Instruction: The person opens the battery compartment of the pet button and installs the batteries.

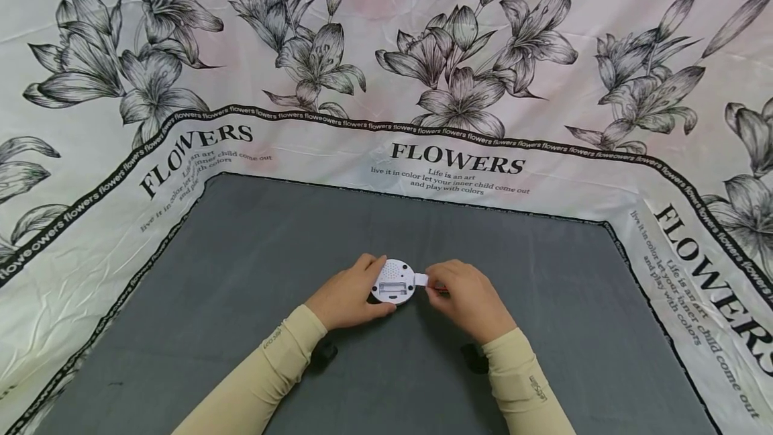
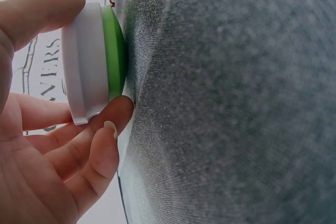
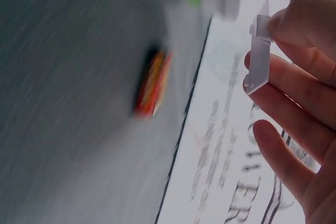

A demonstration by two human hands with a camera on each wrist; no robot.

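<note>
My left hand grips a round white device by its edge, thumb on one side and fingers on the other. The device's upturned face carries small speaker holes and an uncovered battery compartment; its green underside faces the grey cloth in the left wrist view. Just to the right, my right hand pinches a small white battery cover between thumb and fingers. On the cloth by the right hand lie red-and-gold batteries, blurred in the right wrist view and mostly hidden in the head view; I cannot tell how many.
A grey cloth surface lies under both hands. Around it runs a white border printed with lettering and black line-drawn flowers. Dark wrist-camera pieces hang below the sleeves.
</note>
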